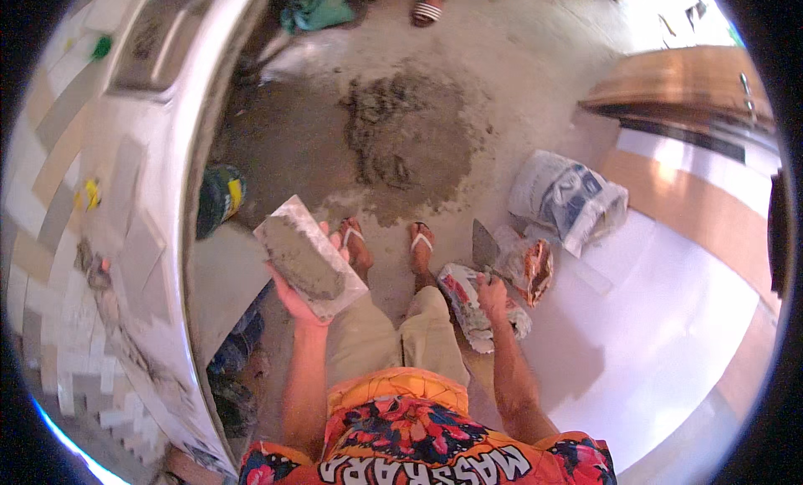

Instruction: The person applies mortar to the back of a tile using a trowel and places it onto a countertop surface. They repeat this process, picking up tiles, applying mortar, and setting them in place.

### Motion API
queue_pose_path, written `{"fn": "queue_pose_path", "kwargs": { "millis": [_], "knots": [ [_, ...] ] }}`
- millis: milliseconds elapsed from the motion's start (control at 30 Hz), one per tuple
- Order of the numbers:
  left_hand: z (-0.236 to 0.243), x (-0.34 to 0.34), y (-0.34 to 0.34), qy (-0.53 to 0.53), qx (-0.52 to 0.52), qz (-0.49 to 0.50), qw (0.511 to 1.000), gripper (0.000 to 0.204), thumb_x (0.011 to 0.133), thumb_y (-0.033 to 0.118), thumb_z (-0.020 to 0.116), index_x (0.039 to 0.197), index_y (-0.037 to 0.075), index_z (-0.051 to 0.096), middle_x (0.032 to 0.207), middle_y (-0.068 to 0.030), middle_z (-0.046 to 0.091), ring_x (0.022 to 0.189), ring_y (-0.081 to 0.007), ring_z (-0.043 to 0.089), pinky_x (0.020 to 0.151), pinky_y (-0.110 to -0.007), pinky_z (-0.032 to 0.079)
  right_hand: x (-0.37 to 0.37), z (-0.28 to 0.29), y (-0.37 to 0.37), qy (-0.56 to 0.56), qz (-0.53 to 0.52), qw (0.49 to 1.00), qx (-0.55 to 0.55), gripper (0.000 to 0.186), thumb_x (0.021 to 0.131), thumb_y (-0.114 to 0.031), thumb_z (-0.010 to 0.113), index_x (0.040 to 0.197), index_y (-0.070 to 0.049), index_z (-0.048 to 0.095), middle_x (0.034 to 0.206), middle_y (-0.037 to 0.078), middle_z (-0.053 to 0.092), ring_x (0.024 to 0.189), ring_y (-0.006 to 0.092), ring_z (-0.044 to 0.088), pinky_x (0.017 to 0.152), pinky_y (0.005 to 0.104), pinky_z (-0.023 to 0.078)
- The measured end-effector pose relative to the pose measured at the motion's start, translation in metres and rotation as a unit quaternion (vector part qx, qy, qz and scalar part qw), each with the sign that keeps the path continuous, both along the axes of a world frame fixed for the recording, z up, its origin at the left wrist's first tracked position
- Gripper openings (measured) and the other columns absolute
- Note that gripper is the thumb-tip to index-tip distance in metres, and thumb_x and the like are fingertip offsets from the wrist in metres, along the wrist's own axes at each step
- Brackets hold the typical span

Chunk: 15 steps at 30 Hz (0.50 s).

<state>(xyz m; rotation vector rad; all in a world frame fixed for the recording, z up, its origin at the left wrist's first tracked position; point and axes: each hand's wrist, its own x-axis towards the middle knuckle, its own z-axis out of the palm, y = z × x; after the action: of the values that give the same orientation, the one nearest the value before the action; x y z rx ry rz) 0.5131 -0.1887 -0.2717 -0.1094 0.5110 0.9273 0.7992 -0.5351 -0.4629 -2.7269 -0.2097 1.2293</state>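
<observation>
My left hand (pixel 301 301) holds a pale rectangular tile (pixel 343 293) from below, tilted, with grey mortar (pixel 297 255) spread over its face. My right hand (pixel 492 294) is closed on the handle of a trowel (pixel 482 244), its pointed blade upward in the picture, above crumpled bags at my right. One is a white-and-red bag (pixel 460 293), another an opened plastic bag with reddish-brown edges (pixel 531 272). A wet grey mortar patch (pixel 406 130) lies on the floor beyond my sandalled feet (pixel 422 242).
A raised, tile-faced ledge (pixel 150 234) runs along my left, with a dark bucket (pixel 219 201) beside it. A large white sack (pixel 565 201), white boards (pixel 652 318) and wooden panels (pixel 661 75) are at right. Another person's foot (pixel 427 12) and green cloth (pixel 318 8) are at the top.
</observation>
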Motion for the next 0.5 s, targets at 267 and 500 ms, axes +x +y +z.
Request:
{"fn": "queue_pose_path", "kwargs": {
  "millis": [267,500],
  "knots": [
    [-0.14,0.032,0.014,-0.03,0.006,-0.089,0.996,0.09,0.098,0.073,0.051,0.168,0.021,0.027,0.171,-0.0145,0.031,0.15,-0.0408,0.04,0.124,-0.061,0.028,-0.064,-0.136,0.049,-0.077,0.043,0.987,0.132,0.06,0.104,-0.049,0.055,0.125,0.006,0.063,0.109,0.029,0.071,0.105,0.0429,0.069,0.086,0.051,0.053],
    [-0.315,0.005,-0.04,0.023,-0.087,-0.065,0.994,0.097,0.094,0.072,0.06,0.168,0.022,0.024,0.174,-0.0131,0.023,0.153,-0.0441,0.033,0.126,-0.063,0.022,-0.092,-0.353,0.145,-0.006,-0.076,0.993,0.094,0.059,0.104,-0.052,0.053,0.117,0.005,0.066,0.108,0.034,0.07,0.106,0.0501,0.068,0.083,0.0553,0.053]
  ]
}}
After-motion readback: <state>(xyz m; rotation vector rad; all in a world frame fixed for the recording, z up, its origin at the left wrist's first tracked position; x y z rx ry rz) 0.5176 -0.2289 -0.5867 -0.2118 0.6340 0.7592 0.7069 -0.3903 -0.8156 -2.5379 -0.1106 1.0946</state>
